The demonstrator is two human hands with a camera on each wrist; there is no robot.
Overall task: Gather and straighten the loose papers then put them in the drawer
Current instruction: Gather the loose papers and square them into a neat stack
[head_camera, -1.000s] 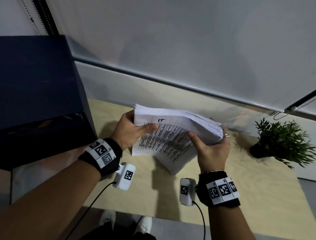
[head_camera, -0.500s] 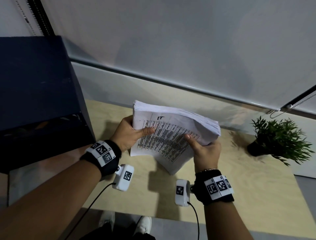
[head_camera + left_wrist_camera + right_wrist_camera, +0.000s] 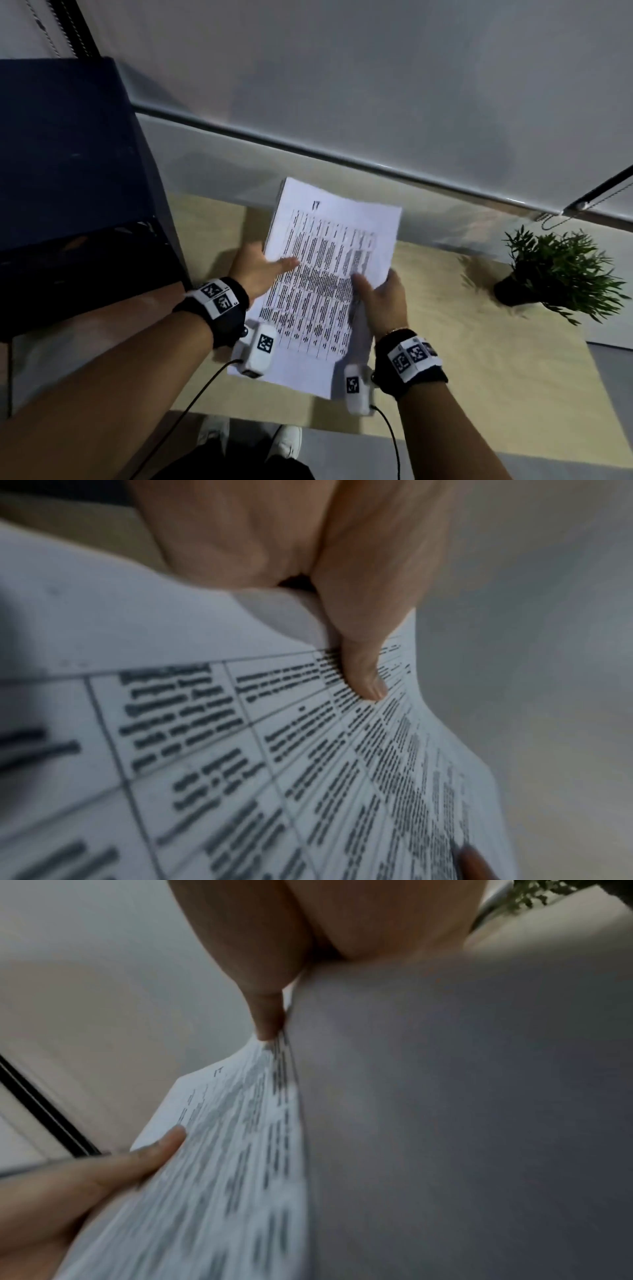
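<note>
Both the left hand (image 3: 257,266) and right hand (image 3: 383,297) grip the papers (image 3: 325,274); long axis points away; cabinet (image 3: 68,178) lies left.

Held above the middle of the pale wooden desk (image 3: 479,359): a thick stack of white printed papers (image 3: 325,274), printed face up, long side running from near edge toward far edge. Gripped at its left edge by the left hand (image 3: 255,270), thumb across the top sheet; at its right edge by the right hand (image 3: 383,301), thumb likewise on top. At the desk's left end, a big dark blue cabinet (image 3: 61,154). Near the far right corner, a small green potted plant (image 3: 555,270), well apart from the stack. Behind the far edge, a grey wall (image 3: 342,85).
</note>
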